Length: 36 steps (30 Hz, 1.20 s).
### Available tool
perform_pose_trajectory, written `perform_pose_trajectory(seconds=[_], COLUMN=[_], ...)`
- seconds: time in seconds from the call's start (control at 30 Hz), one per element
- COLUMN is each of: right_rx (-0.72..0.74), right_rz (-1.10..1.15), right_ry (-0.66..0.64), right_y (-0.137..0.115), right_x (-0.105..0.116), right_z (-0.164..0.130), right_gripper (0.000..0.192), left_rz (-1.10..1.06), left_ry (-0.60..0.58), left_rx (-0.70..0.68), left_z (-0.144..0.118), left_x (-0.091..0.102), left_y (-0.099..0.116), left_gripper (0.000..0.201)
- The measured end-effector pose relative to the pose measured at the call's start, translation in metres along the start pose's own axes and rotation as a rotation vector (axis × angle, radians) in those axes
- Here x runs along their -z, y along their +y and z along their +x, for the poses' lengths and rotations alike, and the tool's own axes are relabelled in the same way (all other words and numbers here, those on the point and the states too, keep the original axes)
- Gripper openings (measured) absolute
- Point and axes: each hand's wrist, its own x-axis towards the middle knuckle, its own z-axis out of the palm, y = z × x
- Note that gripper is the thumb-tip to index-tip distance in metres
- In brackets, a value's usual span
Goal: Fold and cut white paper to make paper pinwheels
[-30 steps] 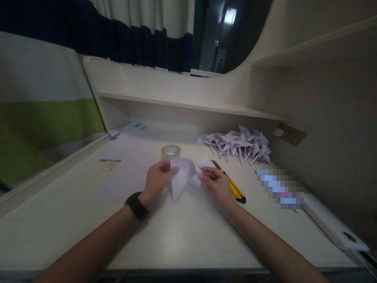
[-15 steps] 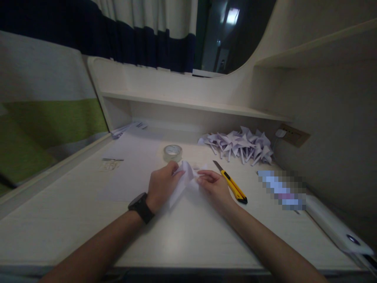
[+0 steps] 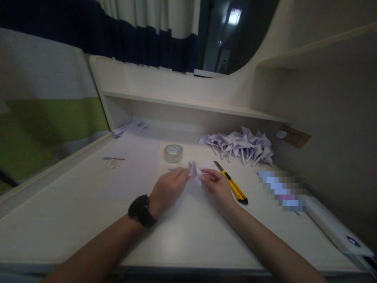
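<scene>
Your desk [image 3: 188, 239] gives your hands a bare stretch in front, perhaps left so for room to fold. The white sheets [image 3: 132, 169] lie flat to the left, presumably as stock within easy reach. The pinwheels [image 3: 235, 143] sit heaped at the back right with most of their sticks towards you, probably to spare their blades from being crushed as you work.

Your left hand [image 3: 169, 190] pinches the paper [image 3: 193, 169] between thumb and fingers, and your right hand [image 3: 218, 186] grips its other side with the fingertips. The paper is between them, mid-desk, curling upwards; two opposed pinches likely hold that bend against its spring. You cannot tell whether its underside touches the desk.

The knife [image 3: 232, 184] lies just beside your right hand, blade out and pointing away from you, which seems the safer way round. The tape [image 3: 173, 155] rests flat beyond your left hand, near enough to fetch yet apart from the paper.
</scene>
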Motion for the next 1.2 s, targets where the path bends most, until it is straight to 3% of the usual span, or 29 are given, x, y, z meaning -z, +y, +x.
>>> perform_pose_trajectory(seconds=[0.2,0.3,0.4,0.5,0.77,0.93,1.0,1.1,1.2], right_rx=[0.014,0.017,0.018,-0.012,-0.034,-0.046,-0.054,-0.069,-0.079], right_rz=[0.007,-0.004,0.002,0.011,-0.002,-0.033,-0.024,0.017,0.054], right_ry=[-0.010,-0.016,-0.039,-0.066,-0.064,-0.052,-0.054,-0.043,-0.023], right_y=[0.005,0.008,0.009,0.006,0.001,0.002,0.003,0.003,0.000], right_x=[0.005,0.006,0.005,0.003,0.000,0.002,0.003,0.003,0.002], right_z=[0.004,0.006,0.005,0.001,-0.003,-0.001,0.000,0.000,-0.001], right_gripper=[0.040,0.039,0.039,0.041,0.045,0.045,0.046,0.047,0.048], left_rz=[0.215,0.274,0.266,0.244,0.140,-0.234,-0.381,-0.590,-0.878], left_ry=[0.010,-0.135,-0.283,-0.353,-0.254,-0.237,-0.178,-0.038,-0.022], left_rx=[-0.014,-0.013,0.072,0.130,0.089,0.114,0.199,0.533,0.778], left_z=[0.003,0.004,0.004,0.003,0.007,0.002,0.001,0.003,0.005], left_x=[0.008,0.013,0.014,0.012,0.008,-0.007,-0.013,-0.019,-0.020], left_y=[0.004,0.006,0.006,0.006,0.014,-0.006,-0.015,-0.022,-0.021], left_gripper=[0.014,0.014,0.016,0.022,0.020,0.024,0.029,0.043,0.045])
